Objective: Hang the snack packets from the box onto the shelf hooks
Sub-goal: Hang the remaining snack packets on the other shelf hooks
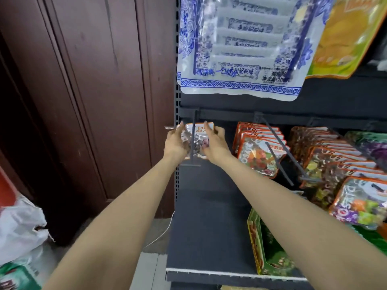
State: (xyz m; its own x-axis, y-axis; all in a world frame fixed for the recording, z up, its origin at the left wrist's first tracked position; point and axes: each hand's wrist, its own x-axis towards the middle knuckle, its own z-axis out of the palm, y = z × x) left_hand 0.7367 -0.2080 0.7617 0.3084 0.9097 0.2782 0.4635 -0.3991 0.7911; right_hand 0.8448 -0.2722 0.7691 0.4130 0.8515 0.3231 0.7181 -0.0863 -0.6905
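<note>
Both hands hold one candy packet [200, 139] up at the leftmost hook [193, 139], w/ the hook rod running between them. Left hand [175, 143] grips its left edge, right hand [215, 144] its right, fingers curled over the top. Looks part done: hooks right of the hands are full already. Label reads "STONE C…", rest hidden.

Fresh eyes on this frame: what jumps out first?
Both hands, left hand and right hand, hold one small snack packet at the leftmost hook of the dark shelf. Above hangs a large blue-and-white bag, the biggest thing in view. To the right, rows of orange-edged packets already fill the neighbouring hooks.
</note>
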